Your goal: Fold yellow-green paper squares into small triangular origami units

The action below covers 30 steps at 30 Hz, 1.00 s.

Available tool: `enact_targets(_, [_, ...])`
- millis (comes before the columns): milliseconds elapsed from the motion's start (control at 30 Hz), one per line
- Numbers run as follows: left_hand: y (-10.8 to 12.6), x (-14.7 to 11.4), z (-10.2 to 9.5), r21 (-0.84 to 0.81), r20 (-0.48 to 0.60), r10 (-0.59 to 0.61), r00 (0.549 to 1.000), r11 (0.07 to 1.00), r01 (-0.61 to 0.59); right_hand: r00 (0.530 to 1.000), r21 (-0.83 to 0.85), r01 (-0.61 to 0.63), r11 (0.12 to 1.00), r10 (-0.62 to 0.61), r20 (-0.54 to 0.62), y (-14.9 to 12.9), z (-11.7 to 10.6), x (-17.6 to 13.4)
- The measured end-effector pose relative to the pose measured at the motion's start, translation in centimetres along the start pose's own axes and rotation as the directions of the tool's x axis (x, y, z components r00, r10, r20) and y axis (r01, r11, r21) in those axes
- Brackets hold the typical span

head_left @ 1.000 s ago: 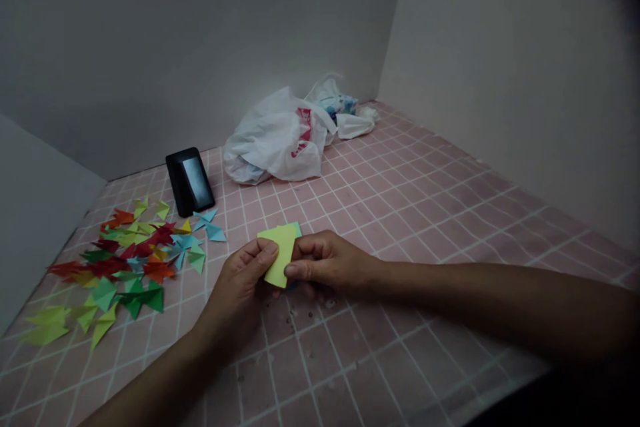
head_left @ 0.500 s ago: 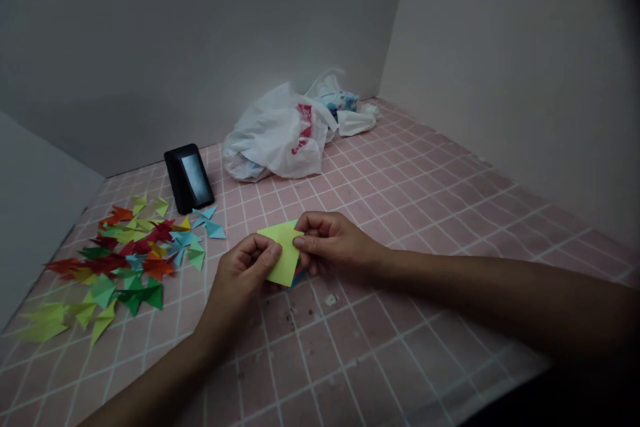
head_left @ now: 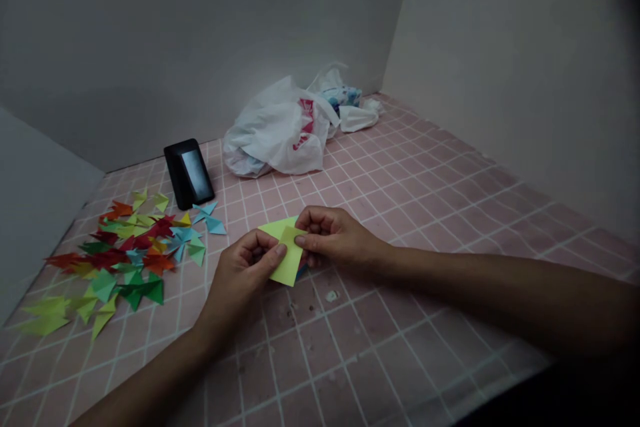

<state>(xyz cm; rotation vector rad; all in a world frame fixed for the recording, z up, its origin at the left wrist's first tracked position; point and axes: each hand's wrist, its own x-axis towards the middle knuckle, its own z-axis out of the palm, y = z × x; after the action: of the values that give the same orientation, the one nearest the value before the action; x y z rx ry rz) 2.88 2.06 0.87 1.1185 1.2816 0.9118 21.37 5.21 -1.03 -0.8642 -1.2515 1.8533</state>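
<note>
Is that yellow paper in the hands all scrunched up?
No, it's smooth: the yellow paper has straight edges between the left hand and the right hand. Whether part is folded over, I can't tell.

Red print (head_left: 307, 115) on white bag (head_left: 265, 125), illegible.

On my feed I saw what looked like a home room: a smooth grey wall (head_left: 200, 33) stood behind a pink, white-gridded surface (head_left: 425, 197), where a crumpled white plastic carrier bag (head_left: 273, 127) lay far back.
</note>
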Motion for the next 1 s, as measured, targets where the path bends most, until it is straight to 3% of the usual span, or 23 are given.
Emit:
enact_targets(367, [-0.11, 0.13, -0.07, -0.119, -0.040, 0.035, 0.999, 0.992, -0.039, 0.991, 0.047, 0.126, 0.991, -0.127, 0.030, 0.06, -0.13, -0.01])
enact_targets(733, [-0.14, -0.10, 0.26, -0.373, 0.008, -0.024, 1.000, 0.928, 0.026, 0.984, 0.099, 0.172, 0.980, -0.177, 0.036, 0.36, -0.53, 0.03])
enact_targets(1000, [-0.68, -0.07, -0.11, -0.289, 0.030, 0.003, 1.000, 0.957, 0.006, 0.989, 0.123, 0.116, 0.986, -0.126, 0.083, 0.02, -0.20, -0.29])
